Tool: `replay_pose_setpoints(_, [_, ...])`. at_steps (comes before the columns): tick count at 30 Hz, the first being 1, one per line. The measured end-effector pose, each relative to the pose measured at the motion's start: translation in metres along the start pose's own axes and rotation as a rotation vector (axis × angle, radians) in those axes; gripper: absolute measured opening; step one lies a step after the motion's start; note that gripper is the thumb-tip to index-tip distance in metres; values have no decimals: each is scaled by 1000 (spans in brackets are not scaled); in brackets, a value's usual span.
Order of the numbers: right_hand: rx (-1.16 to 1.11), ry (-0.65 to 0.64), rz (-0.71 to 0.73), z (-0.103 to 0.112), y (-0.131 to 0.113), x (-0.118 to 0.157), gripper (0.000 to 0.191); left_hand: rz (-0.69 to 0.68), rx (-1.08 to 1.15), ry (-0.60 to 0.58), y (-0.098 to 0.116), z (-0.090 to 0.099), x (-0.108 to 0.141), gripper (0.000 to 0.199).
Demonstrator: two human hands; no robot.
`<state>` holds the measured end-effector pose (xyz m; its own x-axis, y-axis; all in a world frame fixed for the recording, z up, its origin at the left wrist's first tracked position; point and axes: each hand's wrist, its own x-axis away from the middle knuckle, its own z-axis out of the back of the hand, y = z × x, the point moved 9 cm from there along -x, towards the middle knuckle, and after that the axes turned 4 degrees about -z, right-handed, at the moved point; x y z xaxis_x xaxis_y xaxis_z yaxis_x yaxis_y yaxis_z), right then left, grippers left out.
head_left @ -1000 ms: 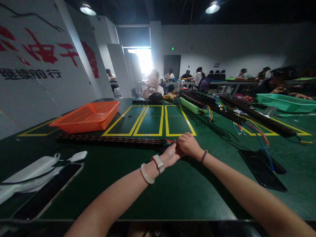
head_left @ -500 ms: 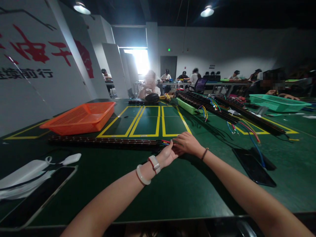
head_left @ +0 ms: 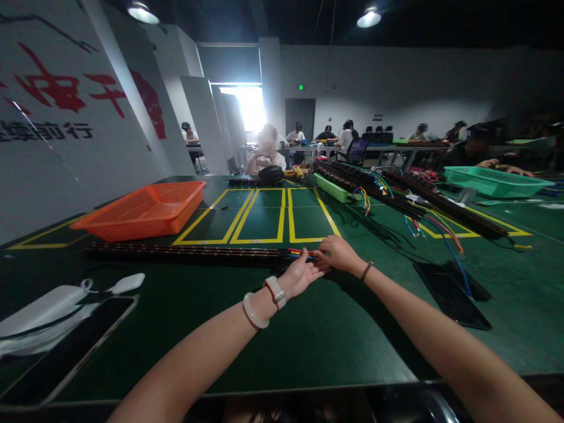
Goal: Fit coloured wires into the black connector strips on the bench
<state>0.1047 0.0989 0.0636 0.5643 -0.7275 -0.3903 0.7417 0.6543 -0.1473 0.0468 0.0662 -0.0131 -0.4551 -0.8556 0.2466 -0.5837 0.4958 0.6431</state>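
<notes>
In the head view, a bundle of long dark strips (head_left: 185, 252) lies across the table, with red, yellow and blue wires (head_left: 294, 252) leaving its right end. My left hand (head_left: 302, 275) is turned palm up at these wires. Its thumb lies across them, while the other fingers reach rightward beneath. My right hand (head_left: 340, 254) comes from the right, fingers bent down and pinched on the wires' free ends, just beyond the left thumb. The wire tips are hidden by the fingers. Both hands are close together, the right fingers over the left fingertips.
An orange basket (head_left: 145, 214) stands behind the strips. Dark phones (head_left: 453, 296) (head_left: 66, 352) and a white charger (head_left: 44, 308) lie at the sides. More wired strips (head_left: 374, 191) rest on a green tray (head_left: 337, 189), with a teal basket (head_left: 496, 182) farther right. Several people sit beyond.
My right hand has shifted slightly right along the wires. My left fingers have straightened and show more of the palm, and more of the coloured wires is visible between the hands.
</notes>
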Motion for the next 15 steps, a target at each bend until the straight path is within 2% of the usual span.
replay_pose_setpoints(3, [-342,-66,-286,-21,32,0,43,5,-7,5,0,0,1,55])
replay_pose_setpoints(5, [-461,-92,-387,-35,44,0,46,5,1,8,-1,0,2,55])
replay_pose_setpoints(9, [-457,-75,-403,-44,53,-8,46,19,2,-7,-1,-1,3,52])
replay_pose_setpoints(15, [-429,-68,-394,-41,55,-9,46,25,7,-9,-1,-1,3,50])
